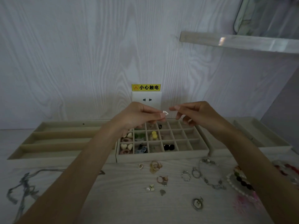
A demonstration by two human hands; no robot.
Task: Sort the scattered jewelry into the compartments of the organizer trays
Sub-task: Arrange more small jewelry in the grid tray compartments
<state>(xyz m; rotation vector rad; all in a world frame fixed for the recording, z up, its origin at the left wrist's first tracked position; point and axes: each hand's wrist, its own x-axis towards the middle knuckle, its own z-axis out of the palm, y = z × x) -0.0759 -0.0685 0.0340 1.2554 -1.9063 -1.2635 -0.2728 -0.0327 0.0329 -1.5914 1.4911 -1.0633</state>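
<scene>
My left hand (137, 116) pinches a small white piece of jewelry (165, 112) between thumb and fingertips, raised above the back row of the beige grid tray (163, 156). My right hand (193, 113) hovers just right of the piece, fingers loosely curled, thumb and forefinger pointing at it with a small gap. The grid tray holds heart-shaped studs (127, 146), green and blue pieces (140, 138), a yellow piece (154, 135) and black studs (169, 147). Loose rings (155, 166), charms (162, 179) and a silver bracelet (208, 178) lie on the table in front.
A long-slot tray (53, 141) lies to the left, another tray (262, 136) to the right. Grey necklaces (24, 188) sprawl at the left front; beaded bracelets (239, 180) and pink beads sit at the right. A wall socket (146, 99) with a yellow sticker and a shelf (239, 42) are behind.
</scene>
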